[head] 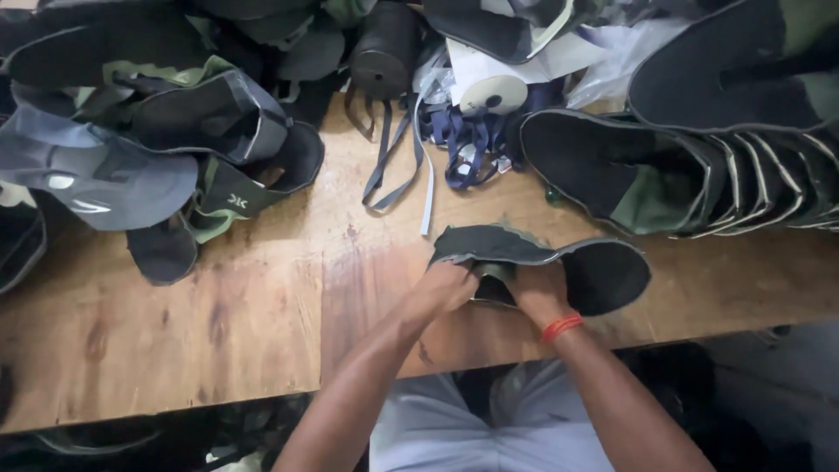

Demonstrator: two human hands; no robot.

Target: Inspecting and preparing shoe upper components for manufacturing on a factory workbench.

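Both hands, left [446,287] and right [535,293], are closed on a dark shoe upper [559,262], pinching its folded edge so it lies flat on the bench [218,323]. Beyond them, stacked uppers [682,175] and loose straps [393,157] sit within reach.

Bare wooden tabletop [175,323] lies open to us left of our left hand [444,288], running wide along the near edge. Further left and back, a heap of grey and black shoe uppers [149,122] blocks the way, and behind our hands dark straps [398,149] and a black roll [383,48] clutter the middle. On the right, a stack of cut upper pieces [690,175] closes in near our right hand [540,293].
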